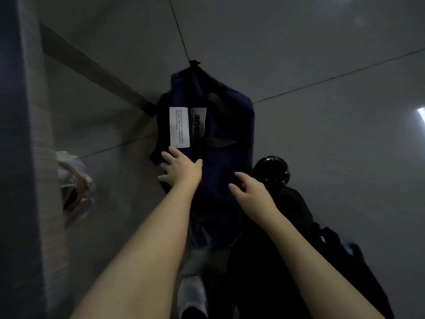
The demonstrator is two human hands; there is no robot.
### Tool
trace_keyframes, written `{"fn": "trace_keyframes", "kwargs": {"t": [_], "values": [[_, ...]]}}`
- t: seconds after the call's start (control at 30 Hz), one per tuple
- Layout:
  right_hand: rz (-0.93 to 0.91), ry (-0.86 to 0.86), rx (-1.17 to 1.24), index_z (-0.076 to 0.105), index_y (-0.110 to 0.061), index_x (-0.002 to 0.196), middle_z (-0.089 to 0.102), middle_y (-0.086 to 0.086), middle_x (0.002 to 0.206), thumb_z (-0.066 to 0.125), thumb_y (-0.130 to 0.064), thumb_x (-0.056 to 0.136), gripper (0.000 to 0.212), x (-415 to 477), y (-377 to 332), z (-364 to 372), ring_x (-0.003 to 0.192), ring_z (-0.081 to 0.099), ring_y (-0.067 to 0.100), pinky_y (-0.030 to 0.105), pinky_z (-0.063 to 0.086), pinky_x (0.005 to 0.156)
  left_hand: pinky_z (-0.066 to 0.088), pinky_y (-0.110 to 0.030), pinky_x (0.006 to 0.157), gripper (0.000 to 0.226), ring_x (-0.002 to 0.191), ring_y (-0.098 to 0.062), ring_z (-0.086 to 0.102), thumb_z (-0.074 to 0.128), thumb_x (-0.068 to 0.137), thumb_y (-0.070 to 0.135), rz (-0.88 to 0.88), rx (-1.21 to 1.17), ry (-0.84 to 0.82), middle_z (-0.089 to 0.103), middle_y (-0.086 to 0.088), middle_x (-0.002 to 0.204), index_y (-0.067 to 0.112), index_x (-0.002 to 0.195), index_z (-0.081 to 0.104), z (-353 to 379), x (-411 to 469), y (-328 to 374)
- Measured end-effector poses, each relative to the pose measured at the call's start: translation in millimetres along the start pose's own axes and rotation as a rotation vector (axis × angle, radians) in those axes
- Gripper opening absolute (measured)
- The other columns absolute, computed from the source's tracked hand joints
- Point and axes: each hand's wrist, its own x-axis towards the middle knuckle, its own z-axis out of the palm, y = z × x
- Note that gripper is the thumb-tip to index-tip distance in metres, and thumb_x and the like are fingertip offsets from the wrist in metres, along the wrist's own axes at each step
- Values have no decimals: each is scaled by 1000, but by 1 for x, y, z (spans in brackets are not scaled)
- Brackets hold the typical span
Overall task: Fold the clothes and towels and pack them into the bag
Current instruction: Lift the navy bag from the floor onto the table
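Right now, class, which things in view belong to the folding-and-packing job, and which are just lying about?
Job: navy bag; left hand and right hand touching it; dark clothes beside it; pale cloth nearer the camera.
Lying about: shiny black round object; clear plastic wrapping at the left.

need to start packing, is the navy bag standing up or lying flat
Lying flat on the tiled floor: the navy bag shows its white labels face up, with the left hand resting on it.

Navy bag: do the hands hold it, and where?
No clear hold. Left hand lies flat on the navy bag's edge below the white label; right hand touches its middle.
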Motion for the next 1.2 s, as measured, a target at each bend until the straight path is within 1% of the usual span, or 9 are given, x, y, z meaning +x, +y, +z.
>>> {"fn": "trace_keyframes", "kwargs": {"t": [0.1, 0.23, 0.3, 0.4, 0.47, 0.57, 0.73, 0.9, 1.2], "values": [[-46, -34, -53, 36, -21, 145, 41, -1, 147, 52, -38, 94, 56, 19, 4, 12, 132, 41, 17, 32, 37, 107, 38, -53, 99, 83, 130, -37, 38, 56, 91, 43, 42, 103, 30, 24, -18, 149, 4, 148, 10, 2, 22, -4], [-51, -119, -150, 32, -20, 147, 34, -2, 151, 55, -39, 93, 62, 32, 13, 32, 136, 36, 16, 31, 33, 107, 48, -47, 86, 40, 109, -37, 54, 40, 97, 21, 113, 79, 79, 50, -19, 127, 1, 131, 34, 6, 39, -10], [-38, -149, -182, 30, -19, 147, 32, -1, 152, 57, -40, 91, 67, 33, 16, 42, 136, 34, 18, 31, 32, 108, 46, -49, 89, 55, 114, -37, 51, 42, 96, 36, 115, 36, 62, 46, -19, 133, 1, 136, 29, 6, 35, -6], [-18, -184, -199, 28, -19, 148, 31, 0, 153, 58, -39, 90, 69, 30, 21, 53, 137, 33, 18, 30, 30, 109, 33, -58, 102, 110, 131, -42, 34, 49, 81, 71, 80, 101, -80, 16, -20, 153, 4, 150, -5, 15, 25, 6], [-14, -197, -205, 27, -19, 148, 30, 0, 153, 57, -36, 91, 67, 28, 24, 55, 137, 33, 18, 30, 31, 109, 28, -59, 104, 126, 135, -44, 27, 57, 73, 74, 117, 243, -107, 1, -22, 156, 8, 148, -20, 27, 22, 8], [-29, -180, -213, 28, -19, 148, 31, 0, 153, 55, -35, 92, 64, 28, 29, 49, 137, 33, 17, 30, 31, 110, 35, -51, 100, 128, 128, -38, 37, 68, 75, 61, 160, 392, 2, 11, -25, 151, 5, 146, -23, 41, 23, 5], [-49, -74, -169, 33, -17, 146, 36, 0, 150, 55, -32, 93, 59, 29, 31, 28, 136, 36, 17, 29, 32, 109, 45, -37, 82, 98, 106, -29, 58, 66, 88, 26, 241, 434, 114, 49, -20, 128, -3, 147, -7, 51, 27, 0], [-39, -6, -123, 35, -18, 145, 38, -1, 149, 55, -31, 93, 58, 19, 26, 8, 134, 38, 16, 29, 33, 107, 49, -41, 81, 38, 111, -35, 58, 59, 90, 8, 140, 127, 13, 58, -18, 121, -1, 124, 45, 32, 15, 14], [-28, 104, -55, 35, -16, 145, 41, 0, 147, 54, -32, 93, 58, -12, -12, -37, 135, 38, 15, 30, 34, 108, 46, -42, 89, 29, 117, -36, 52, 45, 91, 3, 97, -44, -74, 54, -16, 126, 4, 120, 51, -20, -22, 31]]}}
